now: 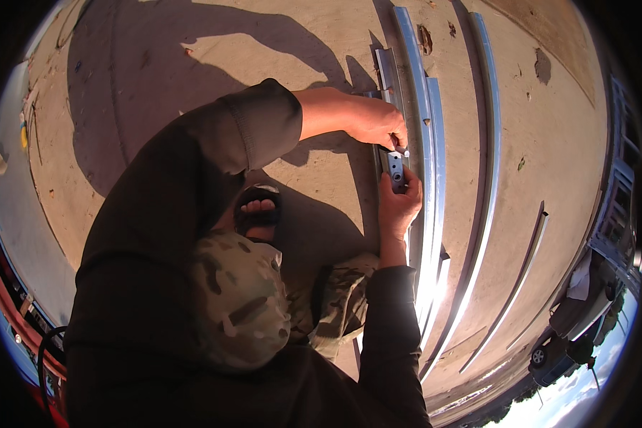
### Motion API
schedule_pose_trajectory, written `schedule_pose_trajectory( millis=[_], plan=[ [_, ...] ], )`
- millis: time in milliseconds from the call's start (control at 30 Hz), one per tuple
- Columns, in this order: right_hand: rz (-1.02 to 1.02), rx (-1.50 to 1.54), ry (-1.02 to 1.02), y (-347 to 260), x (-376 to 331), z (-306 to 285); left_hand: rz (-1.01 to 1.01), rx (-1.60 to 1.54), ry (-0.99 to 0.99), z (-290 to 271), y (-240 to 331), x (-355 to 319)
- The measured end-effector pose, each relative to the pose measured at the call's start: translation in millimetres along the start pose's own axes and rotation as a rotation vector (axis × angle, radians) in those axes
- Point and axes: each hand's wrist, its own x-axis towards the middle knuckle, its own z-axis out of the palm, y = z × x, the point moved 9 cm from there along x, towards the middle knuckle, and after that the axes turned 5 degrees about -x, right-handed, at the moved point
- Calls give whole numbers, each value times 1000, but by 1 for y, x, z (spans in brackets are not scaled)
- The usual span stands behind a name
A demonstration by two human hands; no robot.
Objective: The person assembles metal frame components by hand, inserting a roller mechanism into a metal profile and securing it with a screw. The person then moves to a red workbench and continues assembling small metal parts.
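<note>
Head view: perforated metal plate (396, 169) sits between both hands, on or just above a metal channel (389, 75) on the concrete floor (321, 164); contact can't be confirmed. Plate is small, narrow, silver-grey with a bluish sheen, flat face up, dark round holes along it, a bigger ringed hole toward the near end. Right hand (401, 205) pinches the near end, thumb on one side, fingers on the other. Left hand (379, 123) is at the far end, fingertips pressed together by a small pale bit; can't tell what they pinch. Long shiny metal rail (424, 135) lies just right of the hands, another rail (489, 135) further right.
</note>
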Motion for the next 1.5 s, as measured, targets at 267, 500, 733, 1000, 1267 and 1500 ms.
schedule_pose_trajectory(
  millis=[267, 500, 733, 1000, 1267, 1500],
  plan=[
    [34, 28, -13, 4, 1, 0, 7, -1, -10, 1, 1, 0],
    [-9, 19, 5, 1, 1, -2, 67, 15, 18, 2, 2, 0],
    [-43, 25, 17, -5, 1, -4, 81, -12, 28, 3, 1, 0],
    [-14, 33, -9, -3, 1, -4, 20, 5, 109, -4, 3, -7],
    [-96, -12, 57, -8, 1, -10, -17, 17, 122, -4, 5, -9],
    [-125, -16, 84, -12, 1, -14, -21, -9, 108, -1, 0, -7]
  ],
)
